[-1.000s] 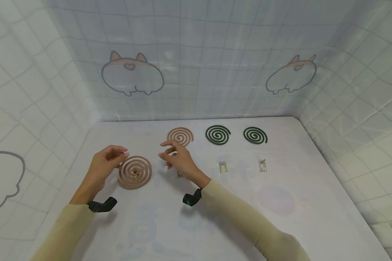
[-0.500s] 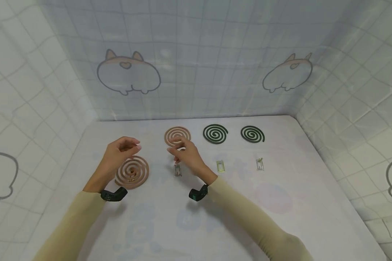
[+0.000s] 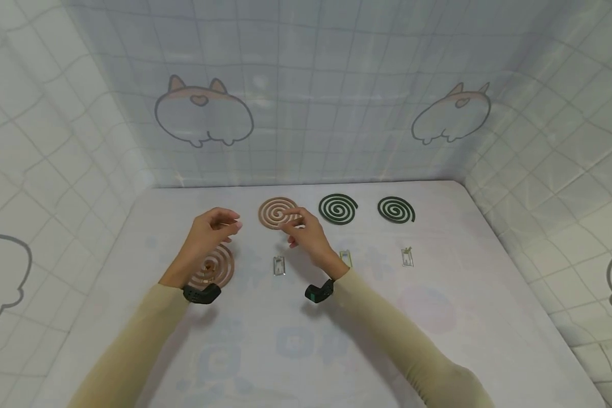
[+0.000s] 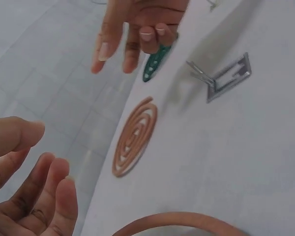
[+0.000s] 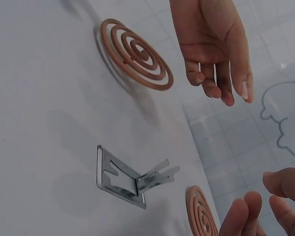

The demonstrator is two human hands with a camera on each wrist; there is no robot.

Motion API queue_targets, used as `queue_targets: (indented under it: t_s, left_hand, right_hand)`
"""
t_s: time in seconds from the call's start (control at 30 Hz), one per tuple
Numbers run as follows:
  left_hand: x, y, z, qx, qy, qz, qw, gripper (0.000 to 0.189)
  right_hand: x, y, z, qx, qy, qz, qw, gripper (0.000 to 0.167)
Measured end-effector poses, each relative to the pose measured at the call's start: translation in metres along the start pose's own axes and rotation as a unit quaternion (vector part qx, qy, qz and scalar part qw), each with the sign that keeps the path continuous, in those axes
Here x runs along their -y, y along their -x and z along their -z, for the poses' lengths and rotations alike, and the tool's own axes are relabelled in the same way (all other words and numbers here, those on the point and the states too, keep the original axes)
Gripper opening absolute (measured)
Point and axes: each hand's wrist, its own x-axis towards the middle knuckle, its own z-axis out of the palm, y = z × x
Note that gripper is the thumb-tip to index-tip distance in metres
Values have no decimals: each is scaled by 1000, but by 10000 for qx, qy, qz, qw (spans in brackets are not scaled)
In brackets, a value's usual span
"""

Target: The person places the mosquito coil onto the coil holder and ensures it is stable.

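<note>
My left hand (image 3: 208,237) hovers above the far side of the nearer brown mosquito coil (image 3: 231,266), fingers loosely bent with nothing in them. That coil sits raised off the table on a small metal stand, as the right wrist view shows. Over the near right edge of a second brown mosquito coil (image 3: 271,213) is my right hand (image 3: 311,239), holding nothing; its thumb and fingers (image 5: 241,214) are apart. Below it, a silver metal coil stand (image 5: 102,169) lies on the table with two prongs bent up.
Two green mosquito coils (image 3: 338,209) lie in the back row to the right. Nearer are a yellowish metal stand (image 3: 345,259), partly behind the right wrist, and another silver stand (image 3: 407,258). A tile-patterned curtain (image 3: 306,113) encloses the back and sides of the white table (image 3: 265,340).
My left hand has moved right and away from me, from the nearer brown coil's edge to above it. My right hand has shifted right, uncovering the silver stand.
</note>
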Motion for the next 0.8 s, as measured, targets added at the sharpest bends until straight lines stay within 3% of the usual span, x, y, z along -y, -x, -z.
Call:
queue_targets:
  t_s: [0.23, 0.43, 0.6, 0.8]
  left_hand:
    - [7, -17, -13, -76, -126, 18, 9999, 42]
    - [9, -28, -24, 36, -18, 308, 9995, 38]
    - [11, -34, -28, 34, 42, 568, 9984, 36]
    - [8, -41, -29, 119, 162, 625, 9978, 43]
  right_hand:
    - [-4, -7, 6, -125, 28, -134, 9998, 40]
    - [-11, -13, 9, -315, -12, -333, 9989, 40]
    - [-14, -18, 10, -396, 40, -488, 9980, 38]
    - [-16, -22, 11, -498, 245, -567, 9968, 41]
